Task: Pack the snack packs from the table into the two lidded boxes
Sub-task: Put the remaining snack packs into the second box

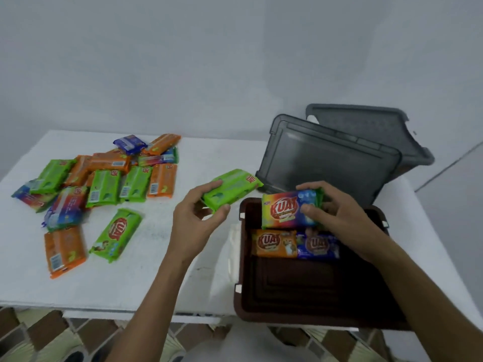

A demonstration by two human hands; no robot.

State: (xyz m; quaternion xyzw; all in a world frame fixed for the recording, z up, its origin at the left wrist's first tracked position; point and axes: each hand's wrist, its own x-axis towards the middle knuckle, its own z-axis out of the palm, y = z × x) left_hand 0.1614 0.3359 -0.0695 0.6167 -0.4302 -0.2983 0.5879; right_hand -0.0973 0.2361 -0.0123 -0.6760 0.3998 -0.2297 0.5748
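My left hand (pixel 194 220) grips a green snack pack (pixel 232 188) just left of the brown box (pixel 308 293), above the table. Over the far end of that box, my right hand (pixel 337 215) holds a rainbow-coloured snack pack (pixel 285 210). An orange pack (pixel 274 242) and a blue pack (pixel 317 245) lie side by side inside the brown box. A grey box (pixel 379 137) stands at the back right, with a grey lid (pixel 326 160) leaning in front of it. Several loose packs (pixel 104 184) in green, orange, blue and rainbow colours are scattered over the left of the white table (pixel 162 270).
A single green pack (pixel 116 235) lies apart from the pile, nearer the front. The table's front edge runs just below the brown box, with tiled floor (pixel 47 335) beneath. A pale wall stands behind the table.
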